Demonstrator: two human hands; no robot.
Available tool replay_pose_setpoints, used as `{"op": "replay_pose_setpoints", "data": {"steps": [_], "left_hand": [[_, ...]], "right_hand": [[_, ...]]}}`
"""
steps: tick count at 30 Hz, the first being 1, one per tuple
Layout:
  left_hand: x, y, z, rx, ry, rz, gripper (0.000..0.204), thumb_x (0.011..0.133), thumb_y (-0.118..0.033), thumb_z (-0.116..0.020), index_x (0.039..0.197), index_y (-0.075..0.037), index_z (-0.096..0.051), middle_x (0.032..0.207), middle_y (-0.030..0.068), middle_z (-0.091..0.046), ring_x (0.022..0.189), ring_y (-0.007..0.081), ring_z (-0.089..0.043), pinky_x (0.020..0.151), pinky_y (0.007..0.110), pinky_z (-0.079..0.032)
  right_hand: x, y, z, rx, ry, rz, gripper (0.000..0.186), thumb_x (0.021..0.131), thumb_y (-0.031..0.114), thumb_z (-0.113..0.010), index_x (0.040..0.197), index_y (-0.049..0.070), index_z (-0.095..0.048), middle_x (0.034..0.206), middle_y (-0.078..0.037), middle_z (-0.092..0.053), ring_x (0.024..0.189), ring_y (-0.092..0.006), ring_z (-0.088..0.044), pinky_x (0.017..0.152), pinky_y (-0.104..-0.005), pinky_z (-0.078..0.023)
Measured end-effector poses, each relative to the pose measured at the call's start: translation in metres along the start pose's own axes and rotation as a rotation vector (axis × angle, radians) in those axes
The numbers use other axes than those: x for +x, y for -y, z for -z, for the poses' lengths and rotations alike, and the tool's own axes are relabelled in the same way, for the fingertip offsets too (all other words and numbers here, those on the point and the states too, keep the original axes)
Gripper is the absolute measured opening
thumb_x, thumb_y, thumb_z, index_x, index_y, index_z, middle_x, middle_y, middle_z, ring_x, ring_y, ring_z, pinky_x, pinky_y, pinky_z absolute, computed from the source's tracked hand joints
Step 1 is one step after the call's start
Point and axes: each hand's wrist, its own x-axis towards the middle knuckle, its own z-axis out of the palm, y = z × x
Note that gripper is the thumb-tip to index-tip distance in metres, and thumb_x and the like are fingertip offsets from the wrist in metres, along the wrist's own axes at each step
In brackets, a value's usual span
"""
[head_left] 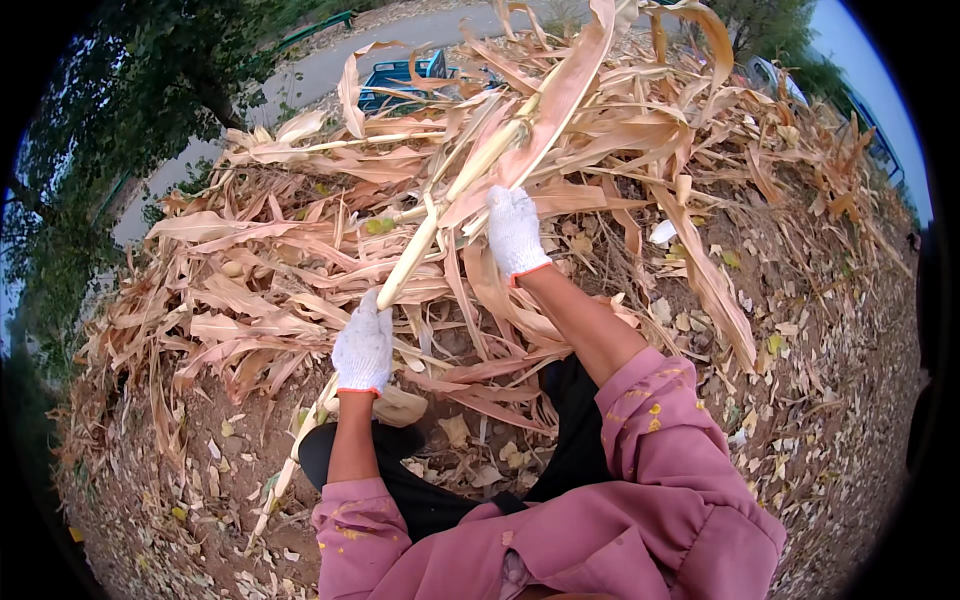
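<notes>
A long, pale dry corn stalk (410, 265) slants from my lap up and away to the right. My left hand (363, 350), in a white knitted glove with an orange cuff edge, is closed around its lower length. Farther up, my right hand (516, 232), gloved the same way, is closed just right of the stalk, at the base of a broad dry leaf (565, 105). Its fingertips are partly hidden among leaves. A thinner pale stalk length (295, 460) runs down from below my left hand to the ground; whether it is the same stalk I cannot tell.
A heap of dry corn stalks and leaves (260, 250) spreads before me. Fallen leaves litter the brown soil (790, 400). Behind the heap stand a blue cart (395, 82) and a grey road (340, 55), with trees (150, 90) at the left. My knees are bent below my arms.
</notes>
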Motion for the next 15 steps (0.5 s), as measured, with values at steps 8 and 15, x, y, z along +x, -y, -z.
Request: {"op": "replay_pose_setpoints", "data": {"steps": [8,15], "left_hand": [[0.026,0.052,-0.058,-0.28,-0.397,-0.427,0.034,0.095,-0.023,-0.045,0.125,-0.01,-0.054,0.107,0.0196,-0.065,0.087,0.0388,-0.064,0.075,0.047,-0.05],[0.019,0.019,0.02,-0.036,-0.177,0.026,0.037,0.095,-0.032,-0.047,0.126,-0.012,-0.053,0.104,0.0179,-0.065,0.088,0.0391,-0.063,0.074,0.048,-0.049]], "right_hand": [[-0.09,0.093,-0.023,0.303,0.475,0.281,0.028,0.093,0.027,-0.045,0.094,0.001,-0.057,0.071,-0.026,-0.057,0.068,-0.0429,-0.059,0.063,-0.0482,-0.045],[-0.006,0.018,0.013,0.221,-0.307,-0.006,0.016,0.093,0.014,-0.048,0.096,0.002,-0.057,0.091,-0.02,-0.055,0.083,-0.0338,-0.053,0.072,-0.0427,-0.043]]}}
